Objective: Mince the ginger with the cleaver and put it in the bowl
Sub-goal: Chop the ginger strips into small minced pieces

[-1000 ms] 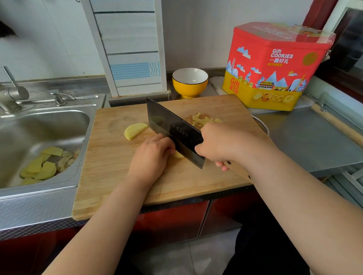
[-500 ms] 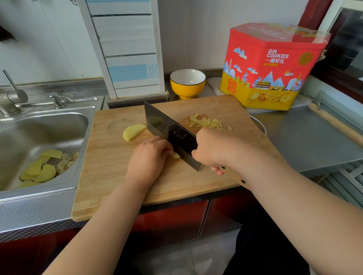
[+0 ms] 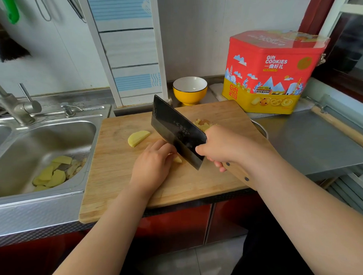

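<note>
Right hand grips cleaver, left hand pins ginger piece; curled fingers should guide blade safely.

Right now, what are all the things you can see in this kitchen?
cutting board: one, wooden, on the counter
cleaver: one, dark blade, over the board
ginger piece: one, yellow, beside the blade
ginger slice: one, yellow, on the board
minced ginger: one pile, yellow, behind the blade
bowl: one, yellow outside, white inside, behind the board
cookie tin: one, red and yellow, right
sink: one, steel, left, yellow peelings inside
left hand: holds the ginger piece
right hand: grips the cleaver
</note>
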{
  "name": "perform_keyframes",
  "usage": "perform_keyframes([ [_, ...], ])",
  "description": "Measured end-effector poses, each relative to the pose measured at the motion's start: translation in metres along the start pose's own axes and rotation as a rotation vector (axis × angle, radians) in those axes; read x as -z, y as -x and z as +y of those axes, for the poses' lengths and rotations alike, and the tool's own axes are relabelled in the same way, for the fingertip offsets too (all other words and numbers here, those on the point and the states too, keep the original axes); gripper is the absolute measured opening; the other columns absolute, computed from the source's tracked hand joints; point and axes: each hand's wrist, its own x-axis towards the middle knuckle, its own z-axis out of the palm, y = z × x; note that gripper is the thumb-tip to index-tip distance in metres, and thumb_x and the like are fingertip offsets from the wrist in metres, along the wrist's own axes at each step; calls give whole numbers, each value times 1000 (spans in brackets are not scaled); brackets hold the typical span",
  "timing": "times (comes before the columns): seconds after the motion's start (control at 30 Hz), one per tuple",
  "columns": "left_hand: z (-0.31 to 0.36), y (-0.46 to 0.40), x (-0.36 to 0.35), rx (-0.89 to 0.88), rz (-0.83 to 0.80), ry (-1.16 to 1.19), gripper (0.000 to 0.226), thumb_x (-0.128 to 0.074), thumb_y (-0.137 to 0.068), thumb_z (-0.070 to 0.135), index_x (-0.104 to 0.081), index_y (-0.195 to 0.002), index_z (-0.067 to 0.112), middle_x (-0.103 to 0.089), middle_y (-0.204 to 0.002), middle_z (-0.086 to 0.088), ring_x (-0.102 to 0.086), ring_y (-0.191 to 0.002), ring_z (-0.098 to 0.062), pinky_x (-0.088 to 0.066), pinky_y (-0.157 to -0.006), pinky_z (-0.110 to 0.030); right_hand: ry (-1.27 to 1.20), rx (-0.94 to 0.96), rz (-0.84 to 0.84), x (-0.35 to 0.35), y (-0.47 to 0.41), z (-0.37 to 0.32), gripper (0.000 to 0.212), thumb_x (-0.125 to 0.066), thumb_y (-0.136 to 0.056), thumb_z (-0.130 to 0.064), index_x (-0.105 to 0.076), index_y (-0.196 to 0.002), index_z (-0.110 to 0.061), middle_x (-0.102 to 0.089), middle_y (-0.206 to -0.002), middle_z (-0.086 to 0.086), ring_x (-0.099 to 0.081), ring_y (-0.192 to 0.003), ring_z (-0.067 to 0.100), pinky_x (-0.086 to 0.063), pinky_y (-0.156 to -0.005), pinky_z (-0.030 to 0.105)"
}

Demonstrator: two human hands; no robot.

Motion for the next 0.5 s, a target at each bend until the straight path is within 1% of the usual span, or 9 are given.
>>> perform_keyframes([
  [0.07,0,1,-1,-29,-29,-35,11,-58,-91,26,-66,-96,20,-61,-97,3,-55,-89,-19,-51,-67,-38,5,4,-5,1,2,-1,16,-50,-98,-23,-50,-92,-8,-59,-67,11,-51,-41,17,-44,-42,24],
  [0.17,0,2,-1,-45,-36,-54,14,-57,-91,29,-67,-96,20,-60,-99,4,-53,-90,-18,-51,-69,-38,36,-1,2,2,6,-2,21,-50,-99,-24,-48,-85,-9,-58,-62,9,-49,-33,13,-40,-40,20],
  [0.23,6,0,9,25,95,46,8,-60,-90,24,-65,-93,18,-58,-96,5,-53,-88,-15,-48,-69,-31,29,12,6,2,8,-2,15,-49,-99,-24,-47,-96,-9,-59,-65,9,-50,-37,14,-42,-41,21],
  [0.3,14,-10,29,109,292,148,6,-58,-92,21,-62,-92,17,-55,-94,7,-50,-89,-13,-44,-74,-29,20,29,7,1,10,-2,14,-48,-99,-25,-44,-104,-12,-60,-67,11,-51,-40,16,-43,-43,23],
  [0.33,18,-20,42,119,377,147,9,-56,-94,23,-61,-93,16,-54,-95,7,-48,-92,-13,-42,-76,-29,17,36,2,1,10,-2,16,-48,-98,-26,-45,-104,-11,-61,-67,11,-52,-42,18,-44,-44,24],
  [0.37,22,-33,56,106,411,108,15,-52,-95,27,-61,-95,16,-52,-97,8,-46,-95,-14,-39,-79,-28,12,42,-6,1,11,-3,19,-49,-98,-27,-47,-103,-9,-61,-68,12,-53,-45,20,-44,-46,25],
  [0.4,27,-48,70,82,367,51,23,-46,-96,34,-62,-96,16,-52,-99,9,-45,-98,-14,-36,-82,-28,5,50,-14,0,11,-4,21,-50,-97,-27,-48,-102,-7,-62,-68,13,-54,-47,22,-45,-47,27],
  [0.43,34,-64,82,51,239,1,33,-39,-97,41,-62,-94,17,-53,-99,8,-45,-99,-14,-34,-83,-29,-7,60,-19,0,13,-7,21,-50,-96,-28,-49,-103,-7,-62,-69,13,-55,-49,23,-46,-48,28],
  [0.5,49,-94,99,54,-190,-54,49,-29,-99,50,-63,-82,18,-59,-90,5,-52,-91,-16,-35,-81,-31,-40,77,-22,-1,16,-11,21,-52,-96,-27,-50,-107,-9,-59,-70,14,-53,-51,25,-45,-48,29],
])
